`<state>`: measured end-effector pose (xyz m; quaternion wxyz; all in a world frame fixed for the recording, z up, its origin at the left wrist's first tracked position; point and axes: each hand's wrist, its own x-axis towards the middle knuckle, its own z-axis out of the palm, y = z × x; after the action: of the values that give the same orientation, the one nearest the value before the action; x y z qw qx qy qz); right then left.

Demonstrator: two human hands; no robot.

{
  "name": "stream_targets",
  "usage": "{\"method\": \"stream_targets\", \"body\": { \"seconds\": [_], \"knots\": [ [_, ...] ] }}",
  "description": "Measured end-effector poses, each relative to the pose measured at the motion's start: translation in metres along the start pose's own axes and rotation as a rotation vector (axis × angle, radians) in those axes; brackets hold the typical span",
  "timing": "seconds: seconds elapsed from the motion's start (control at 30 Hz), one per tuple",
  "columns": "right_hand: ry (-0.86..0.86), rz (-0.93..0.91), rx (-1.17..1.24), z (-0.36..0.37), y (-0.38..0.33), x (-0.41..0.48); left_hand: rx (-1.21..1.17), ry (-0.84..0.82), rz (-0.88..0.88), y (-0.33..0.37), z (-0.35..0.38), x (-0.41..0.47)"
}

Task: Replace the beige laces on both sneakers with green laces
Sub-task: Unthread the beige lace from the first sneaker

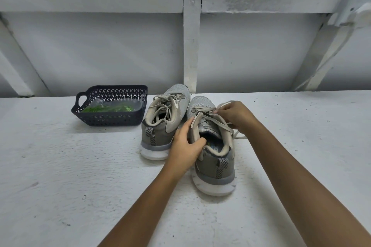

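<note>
Your left hand (186, 144): grip curled round the near sneaker's (215, 159) collar;
Your right hand (236, 115): grip pinching its beige lace (204, 116);
Far sneaker (160, 126): alongside, laced beige;
Green laces (108, 108): in the basket (112, 120) on your desk (60, 166)

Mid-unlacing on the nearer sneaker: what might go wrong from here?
1. The right hand pinches the beige lace at crossed rows; a hard pull may tighten it rather than free it.
2. The left hand grips the collar of the nearer sneaker, which sits close beside the other sneaker; tugging might shove that one.
</note>
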<state>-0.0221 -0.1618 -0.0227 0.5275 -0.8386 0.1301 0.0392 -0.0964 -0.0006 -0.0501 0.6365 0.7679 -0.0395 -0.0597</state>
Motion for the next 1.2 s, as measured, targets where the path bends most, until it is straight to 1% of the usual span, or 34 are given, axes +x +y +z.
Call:
{"method": "stream_targets", "body": {
  "seconds": [0.07,0.17,0.23,0.3,0.37,0.43,0.47,0.5,0.6,0.63,0.7,0.83,0.9,1.0,1.13,1.2],
  "knots": [
    [0.019,-0.014,0.052,-0.002,-0.001,0.001,-0.004,-0.007,0.008,-0.001,-0.001,-0.001],
    [0.093,-0.028,0.232,-0.009,-0.005,0.003,0.001,-0.014,0.009,0.0,-0.001,-0.002],
    [0.127,-0.036,0.264,-0.011,-0.005,0.004,0.003,-0.01,0.003,0.002,0.0,-0.002],
    [0.074,-0.035,0.231,-0.009,-0.002,0.002,0.005,-0.007,0.006,0.003,0.0,-0.002],
    [0.008,-0.021,0.08,-0.004,0.001,0.0,0.004,0.0,0.006,0.003,0.0,-0.002],
    [0.015,-0.031,-0.046,0.0,0.003,0.0,0.0,0.001,0.004,0.003,-0.001,-0.003],
    [0.034,-0.046,-0.058,0.001,0.003,0.001,0.0,0.001,0.005,0.004,0.0,-0.003],
    [0.053,-0.054,-0.029,0.001,0.003,0.002,0.002,0.002,0.006,0.004,0.0,-0.003],
    [0.133,-0.056,0.193,-0.006,0.001,0.005,0.004,0.001,-0.008,0.004,0.0,-0.003],
    [0.171,-0.061,0.234,-0.009,0.001,0.005,0.006,0.001,-0.012,0.004,0.0,-0.003],
    [0.219,-0.08,0.219,-0.015,0.001,0.003,0.011,0.002,-0.006,0.003,-0.001,-0.002],
    [0.219,-0.113,0.061,-0.011,0.008,-0.01,0.052,-0.012,0.023,0.001,-0.002,-0.001],
    [0.208,-0.179,0.013,-0.006,0.014,-0.023,0.152,0.025,0.068,0.001,-0.004,-0.001],
    [0.201,-0.291,-0.009,0.004,0.024,-0.045,0.443,0.14,0.296,0.008,-0.01,0.0],
    [0.216,-0.301,-0.009,0.014,0.03,-0.058,0.54,0.169,0.433,0.04,-0.022,0.019],
    [0.215,-0.272,0.029,0.015,0.029,-0.06,0.701,0.158,0.453,0.058,-0.029,0.039]
  ]
}}
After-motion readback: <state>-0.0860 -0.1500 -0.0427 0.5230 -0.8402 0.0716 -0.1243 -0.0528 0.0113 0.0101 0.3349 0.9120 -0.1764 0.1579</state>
